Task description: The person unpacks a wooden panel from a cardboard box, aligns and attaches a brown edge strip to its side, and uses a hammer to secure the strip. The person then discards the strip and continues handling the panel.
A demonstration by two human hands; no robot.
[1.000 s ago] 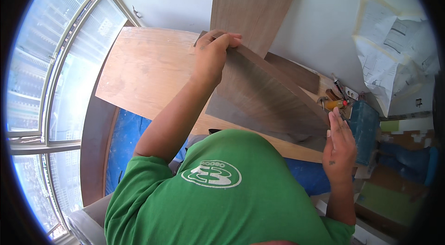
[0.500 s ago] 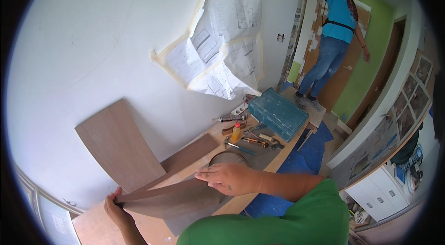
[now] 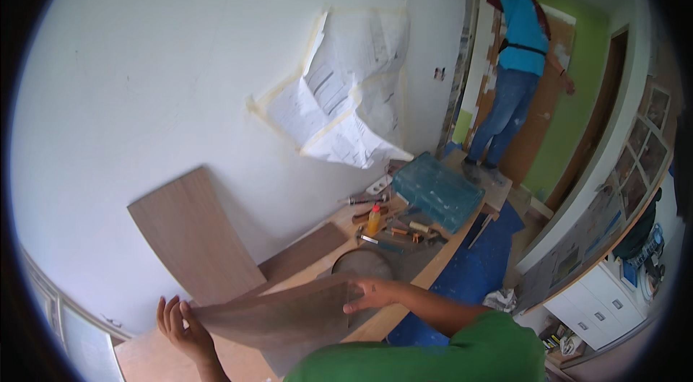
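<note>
Left hand is up with its fingers loosely spread at one end of a brown wood-grain board, can't tell if it's really gripping. Right arm reaches in sideways, the right hand clamped on the other end, thumb nearest me. Board's tilted over the desk; a leaning wood panel and round dark disc crowd its far side.

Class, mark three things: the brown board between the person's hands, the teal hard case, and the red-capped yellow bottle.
Brown board (image 3: 281, 315): head view, middle of its broad face.
Teal hard case (image 3: 439, 193): head view, top face.
Red-capped yellow bottle (image 3: 373, 222): head view, yellow body.
</note>
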